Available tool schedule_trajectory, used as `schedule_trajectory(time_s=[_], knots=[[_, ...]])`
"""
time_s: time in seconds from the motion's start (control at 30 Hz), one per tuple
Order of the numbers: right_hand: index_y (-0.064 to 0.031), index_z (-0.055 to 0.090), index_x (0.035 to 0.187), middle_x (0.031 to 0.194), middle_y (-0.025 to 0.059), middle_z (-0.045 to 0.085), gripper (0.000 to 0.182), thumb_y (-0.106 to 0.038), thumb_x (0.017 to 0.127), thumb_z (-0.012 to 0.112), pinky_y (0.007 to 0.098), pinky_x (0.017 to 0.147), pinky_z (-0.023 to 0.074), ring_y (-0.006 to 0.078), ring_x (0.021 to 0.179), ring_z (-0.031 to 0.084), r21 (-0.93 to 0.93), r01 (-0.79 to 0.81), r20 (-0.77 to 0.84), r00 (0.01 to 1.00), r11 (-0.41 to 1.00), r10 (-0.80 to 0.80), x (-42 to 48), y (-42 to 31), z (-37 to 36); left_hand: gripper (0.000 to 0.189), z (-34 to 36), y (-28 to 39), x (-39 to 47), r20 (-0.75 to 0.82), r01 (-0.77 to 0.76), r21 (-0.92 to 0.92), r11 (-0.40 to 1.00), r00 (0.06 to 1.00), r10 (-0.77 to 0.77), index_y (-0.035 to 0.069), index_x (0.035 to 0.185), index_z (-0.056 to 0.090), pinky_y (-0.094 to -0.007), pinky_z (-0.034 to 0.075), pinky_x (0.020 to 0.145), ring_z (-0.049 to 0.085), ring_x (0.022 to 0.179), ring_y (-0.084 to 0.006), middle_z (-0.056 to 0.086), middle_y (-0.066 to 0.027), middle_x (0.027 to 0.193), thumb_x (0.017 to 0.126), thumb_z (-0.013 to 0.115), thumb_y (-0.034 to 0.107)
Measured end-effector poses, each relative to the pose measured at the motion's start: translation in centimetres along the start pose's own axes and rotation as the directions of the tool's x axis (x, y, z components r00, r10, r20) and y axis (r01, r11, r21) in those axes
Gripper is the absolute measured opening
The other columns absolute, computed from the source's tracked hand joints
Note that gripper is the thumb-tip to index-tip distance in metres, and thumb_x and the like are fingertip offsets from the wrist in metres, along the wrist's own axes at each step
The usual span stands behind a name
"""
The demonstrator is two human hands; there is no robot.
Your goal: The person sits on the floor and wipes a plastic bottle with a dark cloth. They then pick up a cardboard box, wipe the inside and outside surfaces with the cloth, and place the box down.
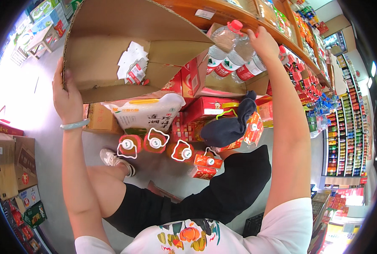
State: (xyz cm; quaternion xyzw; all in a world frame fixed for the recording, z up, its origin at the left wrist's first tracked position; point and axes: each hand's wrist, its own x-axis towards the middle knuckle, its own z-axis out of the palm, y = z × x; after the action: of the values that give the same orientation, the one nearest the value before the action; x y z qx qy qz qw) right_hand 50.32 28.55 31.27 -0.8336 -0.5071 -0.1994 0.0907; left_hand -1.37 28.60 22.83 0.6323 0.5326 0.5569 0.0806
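Observation:
A large open cardboard box (109,31) is tilted at the upper left, and my left hand (68,95) grips its left edge. White paper scraps (133,62) lie inside it. To its right, a second open carton (223,85) holds several clear plastic water bottles (224,39) with red caps. My right hand (264,41) is at the back right of these bottles, by the wooden shelf edge; whether its fingers hold anything is unclear. A dark cloth bundle (223,128) rests on red boxes in front of the second carton.
Below the boxes stand a white printed sack (147,111), large bottles with white handles (155,141) and red packs (204,171) by my legs. A wooden shelf (188,8) runs along the back. Stacked cartons (7,158) are at the left, and stocked shelves (345,127) at the far right.

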Motion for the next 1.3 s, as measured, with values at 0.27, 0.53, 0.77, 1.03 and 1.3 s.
schedule_trajectory(time_s=[0.27, 0.53, 0.77, 1.03, 1.3], knots=[[-0.0119, 0.058, 0.094, 0.082, 0.0155, 0.068, 0.035, -0.046, 0.087, 0.05, 0.047, 0.071, 0.0482, 0.0357, 0.082, 0.065, 0.068, -0.146, -0.184, 0.97, 0.987, 0.156, -3.9, 1.2, -2.6, 0.036, -0.4, -0.7, -0.1, -0.019, -0.017, 0.109, 0.994, 1.0, 0.02, 0.011, 0.133, 0.051, -0.0356, 0.043, 0.093, 0.056, 0.105, -0.0253, 0.06, -0.0107, 0.121, 0.099, 0.045, 0.02], [-0.0079, 0.063, 0.088, 0.08, 0.0092, 0.067, 0.037, -0.044, 0.084, 0.057, 0.0376, 0.07, 0.0464, 0.0262, 0.074, 0.063, 0.265, 0.023, -0.382, 0.921, 0.964, 0.083, -5.3, 4.3, -12.9, 0.035, -0.6, -0.7, -0.2, -0.024, -0.03, 0.107, 0.994, 0.999, 0.033, 0.012, 0.132, 0.052, -0.0353, 0.043, 0.094, 0.056, 0.109, -0.0254, 0.06, -0.011, 0.12, 0.099, 0.045, 0.02], [0.0004, 0.061, 0.08, 0.068, 0.0009, 0.059, 0.031, -0.029, 0.087, 0.062, 0.0228, 0.064, 0.0414, 0.0068, 0.066, 0.053, 0.503, -0.04, -0.327, 0.916, 0.863, 0.232, -10.8, 10.9, -20.6, 0.035, -0.4, -3.3, 0.1, 0.007, -0.04, 0.112, 0.993, 0.999, 0.039, 0.007, 0.131, 0.051, -0.0332, 0.044, 0.092, 0.059, 0.108, -0.0247, 0.06, -0.0146, 0.12, 0.098, 0.046, 0.018], [-0.0088, 0.06, 0.081, 0.068, 0.0072, 0.062, 0.027, -0.035, 0.087, 0.061, 0.0336, 0.059, 0.0461, 0.0198, 0.061, 0.061, -0.019, -0.176, -0.291, 0.943, 0.984, 0.163, -21.1, 15.2, -20.3, 0.037, -0.8, -4.9, 0.1, 0.035, 0.045, 0.055, 0.997, 0.998, -0.047, 0.002, 0.128, 0.051, -0.0326, 0.043, 0.091, 0.059, 0.104, -0.0252, 0.062, -0.0144, 0.113, 0.101, 0.042, 0.025], [-0.0119, 0.058, 0.082, 0.071, 0.0132, 0.066, 0.027, -0.039, 0.083, 0.057, 0.0475, 0.061, 0.0492, 0.035, 0.07, 0.065, -0.274, -0.372, 0.083, 0.91, 0.887, 0.407, -29.6, 24.6, -5.2, 0.041, -0.1, -4.3, -0.6, 0.001, 0.03, 0.119, 0.992, 1.0, -0.03, 0.003, 0.13, 0.049, -0.0331, 0.041, 0.093, 0.057, 0.107, -0.0259, 0.06, -0.0148, 0.118, 0.101, 0.04, 0.031]])
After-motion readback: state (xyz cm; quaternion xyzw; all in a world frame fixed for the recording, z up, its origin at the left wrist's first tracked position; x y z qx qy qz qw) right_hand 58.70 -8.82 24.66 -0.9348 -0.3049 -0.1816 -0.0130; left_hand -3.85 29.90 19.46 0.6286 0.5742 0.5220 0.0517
